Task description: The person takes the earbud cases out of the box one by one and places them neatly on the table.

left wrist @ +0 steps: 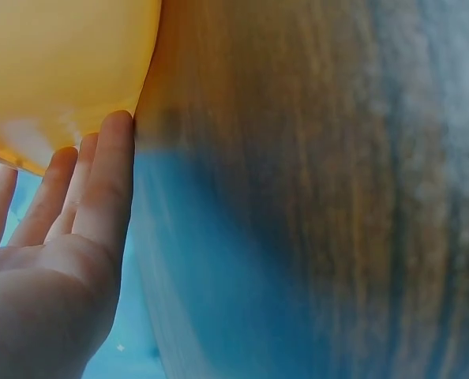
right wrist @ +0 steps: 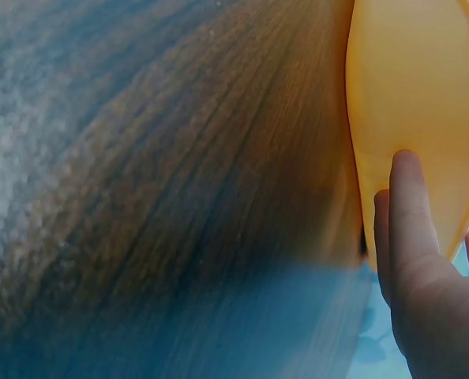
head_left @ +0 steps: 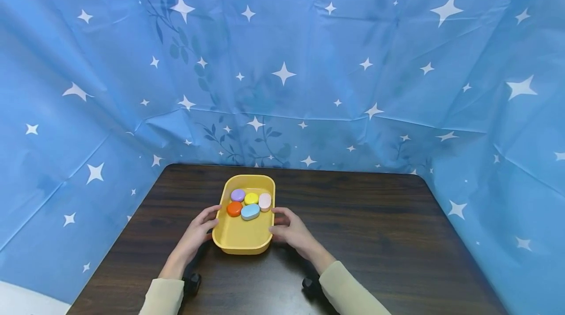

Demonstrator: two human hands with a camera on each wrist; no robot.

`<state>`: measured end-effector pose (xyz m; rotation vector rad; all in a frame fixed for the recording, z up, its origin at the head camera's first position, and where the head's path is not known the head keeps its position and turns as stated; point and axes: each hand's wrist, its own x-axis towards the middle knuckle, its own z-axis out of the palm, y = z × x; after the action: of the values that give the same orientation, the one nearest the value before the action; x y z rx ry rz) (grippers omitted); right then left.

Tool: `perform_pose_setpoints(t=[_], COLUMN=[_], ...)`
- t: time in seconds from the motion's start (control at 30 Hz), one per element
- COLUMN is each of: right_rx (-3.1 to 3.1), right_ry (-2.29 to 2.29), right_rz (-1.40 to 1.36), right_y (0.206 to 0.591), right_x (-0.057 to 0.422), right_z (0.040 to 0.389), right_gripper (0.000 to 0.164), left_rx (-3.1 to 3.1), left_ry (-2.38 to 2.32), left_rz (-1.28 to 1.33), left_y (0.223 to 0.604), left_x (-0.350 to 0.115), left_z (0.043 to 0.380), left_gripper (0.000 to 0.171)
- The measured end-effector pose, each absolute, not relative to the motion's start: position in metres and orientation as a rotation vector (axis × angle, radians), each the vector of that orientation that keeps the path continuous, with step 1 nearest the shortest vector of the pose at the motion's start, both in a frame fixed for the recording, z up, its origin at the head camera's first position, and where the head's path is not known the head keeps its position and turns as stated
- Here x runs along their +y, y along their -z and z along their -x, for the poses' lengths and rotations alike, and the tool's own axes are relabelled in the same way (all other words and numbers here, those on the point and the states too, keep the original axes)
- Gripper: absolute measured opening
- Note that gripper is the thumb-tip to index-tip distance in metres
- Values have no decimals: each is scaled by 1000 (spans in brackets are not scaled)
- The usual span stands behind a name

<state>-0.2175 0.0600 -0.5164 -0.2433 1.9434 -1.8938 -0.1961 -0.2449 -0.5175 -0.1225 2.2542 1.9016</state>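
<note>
A yellow rectangular tray (head_left: 243,236) with rounded corners is on the dark table. Inside, toward its far half, lie several smooth rounded pieces: a purple one (head_left: 238,195), a yellow one (head_left: 251,198), a pale pink one (head_left: 265,201), an orange-red one (head_left: 235,208) and a light blue one (head_left: 250,212). My left hand (head_left: 196,231) rests against the tray's left side, with fairly straight fingers touching the wall in the left wrist view. On the opposite side, my right hand (head_left: 296,232) touches the tray's right wall with extended fingers. Some fingertips are hidden behind the tray.
The dark wood-grain table (head_left: 375,236) extends beyond the tray on both sides. A blue curtain (head_left: 309,60) with white stars hangs behind and around it. Dark wrist-worn devices (head_left: 192,284) sit at both wrists, below pale sleeves (head_left: 163,295).
</note>
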Motion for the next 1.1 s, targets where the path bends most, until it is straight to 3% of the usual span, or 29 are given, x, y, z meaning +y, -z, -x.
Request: perform_pose_setpoints(t=[1.1], right_rx=[2044], right_ry=[1829], right_rz=[355], right_y=[513], right_x=[68], right_z=[215], right_gripper=[56], left_rx=[2287], left_ry=[-1922], left_rz=[114], left_y=[524], left_x=[-239], left_z=[196], left_gripper=[47])
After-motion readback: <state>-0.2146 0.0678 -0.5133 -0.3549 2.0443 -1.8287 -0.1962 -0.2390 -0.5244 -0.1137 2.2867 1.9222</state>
